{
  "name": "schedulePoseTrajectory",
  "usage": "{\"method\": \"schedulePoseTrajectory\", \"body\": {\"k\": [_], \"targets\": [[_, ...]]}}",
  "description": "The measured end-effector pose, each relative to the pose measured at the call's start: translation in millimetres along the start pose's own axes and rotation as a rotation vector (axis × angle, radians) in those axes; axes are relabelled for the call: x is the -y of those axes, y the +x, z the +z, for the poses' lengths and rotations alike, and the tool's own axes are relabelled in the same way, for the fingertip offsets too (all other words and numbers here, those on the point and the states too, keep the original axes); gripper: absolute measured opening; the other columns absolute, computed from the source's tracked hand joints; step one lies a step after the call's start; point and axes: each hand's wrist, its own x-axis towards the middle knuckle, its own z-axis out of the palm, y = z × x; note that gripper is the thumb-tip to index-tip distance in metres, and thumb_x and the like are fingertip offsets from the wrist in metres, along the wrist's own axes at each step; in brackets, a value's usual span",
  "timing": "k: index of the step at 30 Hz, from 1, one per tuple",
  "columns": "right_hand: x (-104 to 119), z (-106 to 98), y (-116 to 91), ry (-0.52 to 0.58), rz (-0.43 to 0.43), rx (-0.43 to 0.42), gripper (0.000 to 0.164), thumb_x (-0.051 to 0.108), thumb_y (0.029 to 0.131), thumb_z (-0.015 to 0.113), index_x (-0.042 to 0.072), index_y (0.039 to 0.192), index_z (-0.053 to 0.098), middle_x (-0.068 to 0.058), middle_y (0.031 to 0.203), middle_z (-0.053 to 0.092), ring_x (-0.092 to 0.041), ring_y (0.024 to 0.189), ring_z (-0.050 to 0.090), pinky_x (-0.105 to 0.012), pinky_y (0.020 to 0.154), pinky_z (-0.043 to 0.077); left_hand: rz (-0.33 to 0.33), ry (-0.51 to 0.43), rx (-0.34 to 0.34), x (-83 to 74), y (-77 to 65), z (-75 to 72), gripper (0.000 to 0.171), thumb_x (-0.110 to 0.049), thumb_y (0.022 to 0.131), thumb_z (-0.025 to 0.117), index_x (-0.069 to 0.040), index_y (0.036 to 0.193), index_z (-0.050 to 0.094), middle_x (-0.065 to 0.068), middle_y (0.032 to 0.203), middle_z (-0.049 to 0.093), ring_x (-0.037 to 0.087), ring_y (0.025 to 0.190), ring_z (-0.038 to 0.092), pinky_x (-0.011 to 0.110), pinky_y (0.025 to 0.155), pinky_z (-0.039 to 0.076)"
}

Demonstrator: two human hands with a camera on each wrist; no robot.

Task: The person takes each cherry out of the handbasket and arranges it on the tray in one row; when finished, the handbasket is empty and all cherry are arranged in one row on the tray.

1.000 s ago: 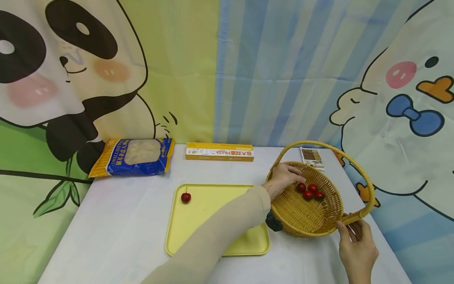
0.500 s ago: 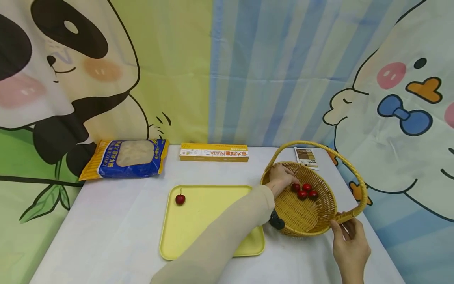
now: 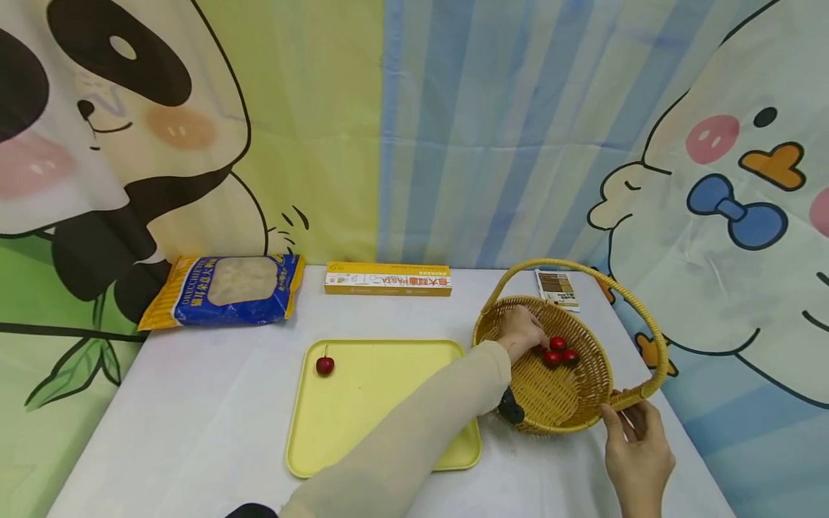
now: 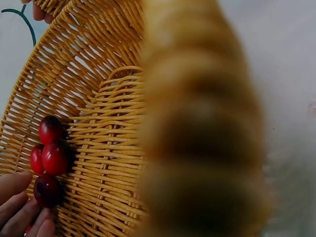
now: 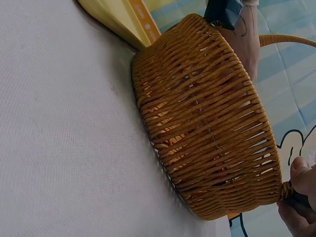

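Observation:
A round wicker basket point(image 3: 550, 403) with a tall arched handle stands tilted on the right. My left hand point(image 3: 521, 329) reaches inside it with curled fingers. A red bit shows among those fingers in the left wrist view, and their tips are right at a dark cherry point(image 4: 48, 190). Other glossy red cherries point(image 4: 56, 157) lie clustered beside it on the weave. My right hand point(image 3: 637, 453) pinches the basket's rim at the foot of the handle between thumb and fingers. One cherry with a stem point(image 3: 325, 365) sits on the yellow tray point(image 3: 363, 403).
At the back left lies a blue and yellow pasta bag point(image 3: 239, 288). A yellow pasta box point(image 3: 387, 279) stands at the back middle, and a small brown-and-white packet point(image 3: 557, 289) lies behind the basket. My left sleeve point(image 3: 414, 432) crosses over the tray on the white table point(image 3: 181, 432).
My left hand has moved deeper into the basket toward the cherries, and now hides the leftmost one in the head view. The right hand keeps its grip. The head view has shifted slightly.

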Motion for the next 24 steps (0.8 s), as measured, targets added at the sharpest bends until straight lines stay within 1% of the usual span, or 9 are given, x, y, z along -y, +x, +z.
{"method": "schedulePoseTrajectory", "body": {"k": [2,5,8,11,15,18,20,22,24], "targets": [[1.2,0.1,-0.5,0.001,0.004,0.004,0.049,0.021,0.102,0.068,0.006,0.146,0.054,-0.019,0.141,0.065,-0.041,0.129,0.064,-0.009,0.096,0.049,0.020,0.015,0.006,2.1,2.4,1.3,0.021,-0.011,0.070,0.097,-0.015,0.062,0.078,-0.007,0.058,0.064,0.011,0.061,0.056,0.024,0.062,0.051],[2.3,0.2,-1.0,-0.003,0.000,0.005,0.049,0.019,0.101,0.069,0.006,0.146,0.054,-0.019,0.141,0.065,-0.041,0.129,0.064,-0.009,0.096,0.049,0.048,0.040,0.022,3.7,3.8,1.2,0.020,-0.011,0.068,0.098,-0.013,0.062,0.079,-0.006,0.058,0.064,0.011,0.061,0.056,0.024,0.058,0.048],[1.5,0.3,-0.7,-0.003,-0.005,0.003,0.049,0.019,0.101,0.069,0.006,0.146,0.054,-0.019,0.141,0.065,-0.042,0.129,0.064,-0.009,0.096,0.049,0.055,0.068,0.040,3.6,4.0,0.7,0.020,-0.011,0.066,0.099,-0.013,0.062,0.079,-0.006,0.063,0.068,0.010,0.065,0.057,0.022,0.059,0.048],[1.3,0.5,-0.9,-0.005,-0.012,0.002,0.048,0.017,0.101,0.068,0.005,0.145,0.054,-0.021,0.140,0.064,-0.042,0.128,0.064,-0.012,0.098,0.049,0.042,0.081,0.049,2.5,2.9,-0.5,0.020,-0.012,0.067,0.098,-0.013,0.062,0.080,-0.006,0.066,0.070,0.011,0.068,0.059,0.022,0.061,0.049],[2.6,1.0,-1.2,-0.006,-0.022,0.002,0.047,0.016,0.101,0.069,0.003,0.144,0.054,-0.021,0.139,0.064,-0.042,0.127,0.064,-0.012,0.098,0.049,0.027,0.053,0.056,-0.4,-1.6,-5.1,0.018,-0.009,0.070,0.097,-0.012,0.064,0.080,-0.005,0.066,0.069,0.012,0.066,0.059,0.023,0.059,0.049],[2.4,1.3,-1.3,-0.002,-0.023,0.001,0.047,0.017,0.102,0.068,0.003,0.145,0.054,-0.020,0.140,0.064,-0.042,0.129,0.064,-0.009,0.098,0.048,0.013,0.020,0.074,-2.9,-4.2,-9.1,0.017,-0.007,0.072,0.095,-0.011,0.065,0.080,-0.005,0.064,0.068,0.012,0.064,0.055,0.023,0.057,0.045],[1.6,1.6,-1.2,0.002,-0.024,-0.001,0.048,0.018,0.102,0.068,0.004,0.145,0.054,-0.020,0.140,0.064,-0.042,0.129,0.063,-0.008,0.097,0.048,0.003,0.008,0.085,-5.3,-5.1,-10.9,0.016,-0.008,0.074,0.094,-0.013,0.067,0.080,-0.006,0.066,0.068,0.011,0.065,0.055,0.023,0.058,0.044],[1.4,1.4,-1.2,-0.001,-0.023,-0.006,0.048,0.018,0.101,0.069,0.005,0.144,0.055,-0.019,0.140,0.065,-0.041,0.129,0.064,-0.006,0.096,0.047,0.003,0.003,0.091,-9.2,-8.9,-14.1,0.012,-0.009,0.076,0.093,-0.014,0.072,0.082,-0.007,0.073,0.072,0.010,0.070,0.058,0.022,0.061,0.046],[1.0,0.7,-1.1,0.001,-0.015,-0.013,0.047,0.019,0.101,0.070,0.006,0.143,0.055,-0.018,0.140,0.066,-0.040,0.128,0.065,-0.006,0.095,0.047,0.009,-0.008,0.098,-13.9,-14.7,-18.1,0.010,-0.010,0.078,0.093,-0.015,0.079,0.084,-0.008,0.084,0.075,0.011,0.080,0.064,0.023,0.066,0.050]]}}
